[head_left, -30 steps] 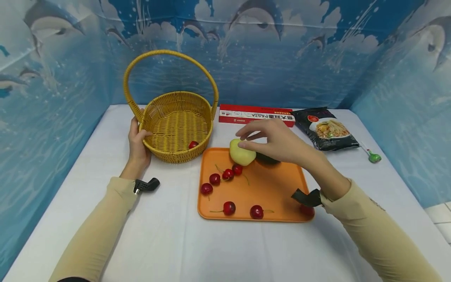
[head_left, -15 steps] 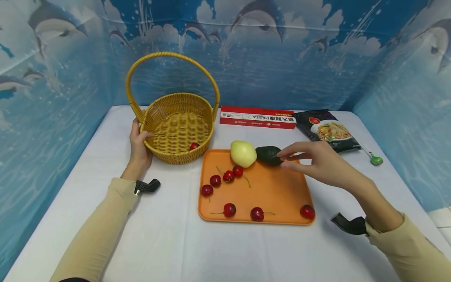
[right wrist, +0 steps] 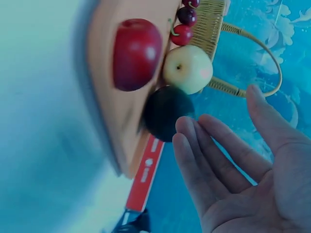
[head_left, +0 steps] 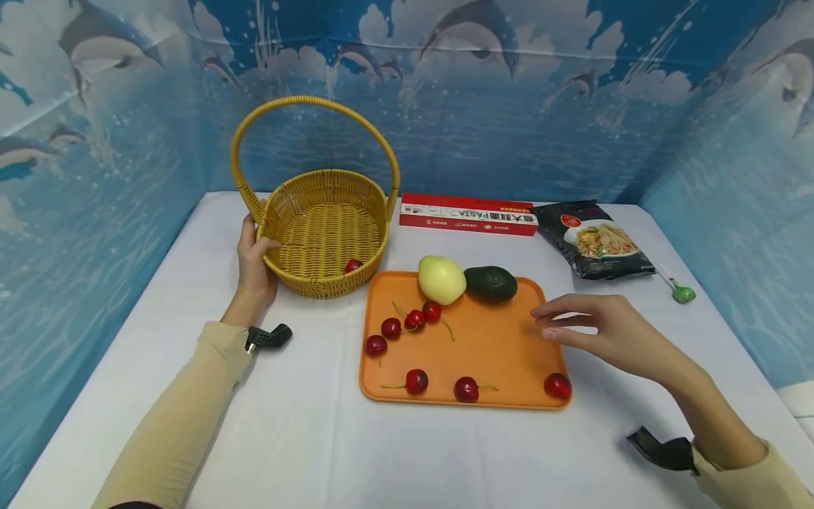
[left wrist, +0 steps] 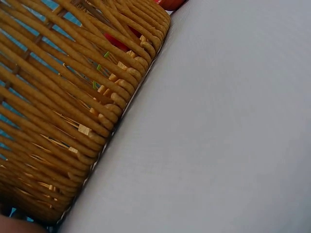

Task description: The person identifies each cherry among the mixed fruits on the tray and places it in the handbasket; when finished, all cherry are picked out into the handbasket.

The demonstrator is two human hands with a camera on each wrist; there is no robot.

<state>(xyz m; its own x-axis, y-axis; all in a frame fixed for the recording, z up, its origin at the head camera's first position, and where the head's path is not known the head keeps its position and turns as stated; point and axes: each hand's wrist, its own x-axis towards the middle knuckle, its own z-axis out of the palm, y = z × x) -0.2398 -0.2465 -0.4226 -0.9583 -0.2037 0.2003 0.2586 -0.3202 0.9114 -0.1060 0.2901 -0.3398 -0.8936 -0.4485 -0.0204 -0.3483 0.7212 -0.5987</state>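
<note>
My left hand [head_left: 256,272] grips the left side of a yellow wicker basket [head_left: 321,286], thumb over the rim; its other fingers are mostly hidden. Inside the basket lies one red cherry [head_left: 353,265]. My right hand [head_left: 610,336] hovers at the right edge of an orange tray [head_left: 496,346], fingers slightly bent and apart from everything. At the tray's back sit a pale yellow apple-like fruit [head_left: 441,280] and a dark green avocado [head_left: 491,283]. Several cherries [head_left: 416,382] are spread over its left and front parts. A round red fruit [right wrist: 137,55] occupies the tray's front right corner.
Behind the tray, a red pasta box [head_left: 468,214] lies along the backdrop. To its right are a black noodle packet [head_left: 598,239] and a small green-ended utensil [head_left: 682,292]. Dolphin-print cloth walls enclose the white table [head_left: 305,438] at the back and sides.
My right hand has moved right and toward me, from above the pale fruit, past the avocado, to the tray's right edge. The left hand has stayed on the basket.
</note>
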